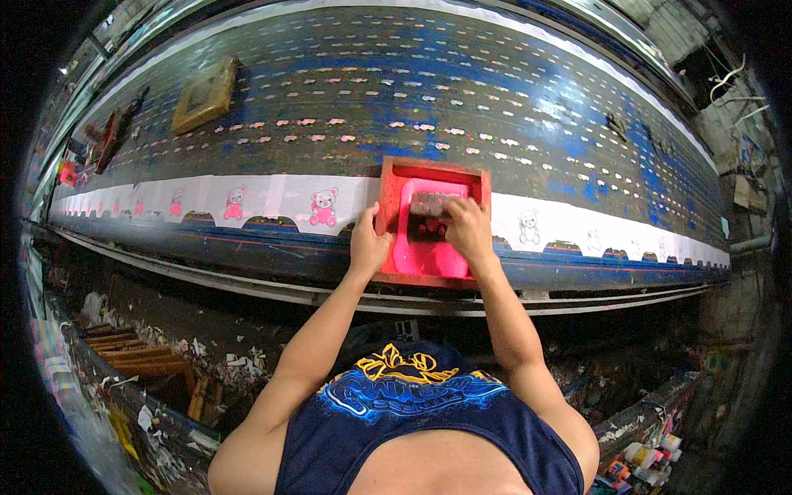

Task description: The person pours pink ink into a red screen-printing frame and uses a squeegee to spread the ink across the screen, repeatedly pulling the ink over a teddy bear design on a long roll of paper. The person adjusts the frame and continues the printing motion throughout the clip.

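Note:
A red-framed printing screen (485, 186) lies across the strip of white fabric pieces (280, 191) on the long dark table. Bright pink ink (433, 257) covers much of its mesh, with a darker patch in the middle. My left hand (369, 243) grips the frame's left side. Inside the frame, my right hand (468, 227) is closed around a squeegee (429, 203) with a greyish, ink-stained body; part of it is hidden under my fingers. Left of the screen, bear prints (323, 208) show pink fill; to the right, a bear (529, 226) is in outline only.
A yellowish-brown frame (205, 96) lies on the table's far left, near a dark reddish tool (111, 136). Small dark objects (617, 126) sit at the far right. A metal rail (330, 307) runs along the near edge. Bottles (652, 456) stand at the lower right; scraps litter the floor.

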Demonstrator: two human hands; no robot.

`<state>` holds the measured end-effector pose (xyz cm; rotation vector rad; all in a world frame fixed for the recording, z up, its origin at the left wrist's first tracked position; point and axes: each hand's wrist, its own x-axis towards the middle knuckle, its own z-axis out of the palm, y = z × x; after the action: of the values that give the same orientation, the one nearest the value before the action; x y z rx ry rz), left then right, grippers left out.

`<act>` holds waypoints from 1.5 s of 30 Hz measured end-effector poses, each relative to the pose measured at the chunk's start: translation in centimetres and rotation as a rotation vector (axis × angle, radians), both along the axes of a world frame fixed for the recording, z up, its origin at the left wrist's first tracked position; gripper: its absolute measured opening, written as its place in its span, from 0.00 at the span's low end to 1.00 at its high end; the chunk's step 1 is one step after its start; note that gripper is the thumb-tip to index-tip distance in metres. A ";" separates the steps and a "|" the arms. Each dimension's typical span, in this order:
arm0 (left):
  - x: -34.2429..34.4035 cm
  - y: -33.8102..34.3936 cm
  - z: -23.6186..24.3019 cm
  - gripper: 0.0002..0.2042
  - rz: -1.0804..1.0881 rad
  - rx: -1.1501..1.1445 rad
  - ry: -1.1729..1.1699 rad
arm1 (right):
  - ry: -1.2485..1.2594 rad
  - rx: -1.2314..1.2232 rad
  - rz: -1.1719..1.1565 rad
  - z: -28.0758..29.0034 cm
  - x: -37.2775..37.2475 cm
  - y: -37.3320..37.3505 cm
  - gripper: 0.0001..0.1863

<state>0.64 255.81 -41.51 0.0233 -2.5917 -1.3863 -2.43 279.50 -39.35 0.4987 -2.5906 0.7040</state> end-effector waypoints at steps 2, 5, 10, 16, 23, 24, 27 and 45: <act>0.0 -0.1 -0.1 0.30 0.008 -0.031 -0.007 | -0.003 0.029 0.017 0.1 3.6 -0.1 0.13; -0.1 0.0 -0.1 0.30 -0.002 -0.027 0.006 | -0.036 0.041 0.033 0.4 7.7 -0.2 0.15; -0.2 -0.2 -0.5 0.30 -0.010 -0.033 0.032 | -0.159 0.075 0.095 2.2 11.2 0.1 0.23; -0.2 -0.1 -0.2 0.29 -0.008 -0.022 0.028 | -0.087 -0.373 -0.216 0.4 10.7 2.5 0.22; -0.3 0.4 0.2 0.29 0.029 -0.029 0.035 | -0.398 -0.631 -0.415 -3.6 9.7 4.9 0.21; -0.4 0.7 0.4 0.30 0.043 0.047 0.034 | -0.389 -0.647 -0.398 -3.7 9.7 5.3 0.21; 0.4 3.8 2.2 0.30 0.054 0.080 0.028 | -0.367 -0.665 -0.372 -2.9 10.3 7.9 0.21; 0.4 22.9 -4.9 0.31 0.020 0.071 0.027 | -0.401 -0.668 -0.285 -7.1 10.8 29.6 0.26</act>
<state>1.03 278.73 -46.39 0.0400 -2.5124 -1.4615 8.34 309.08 -46.44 -0.2371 -2.4633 1.5944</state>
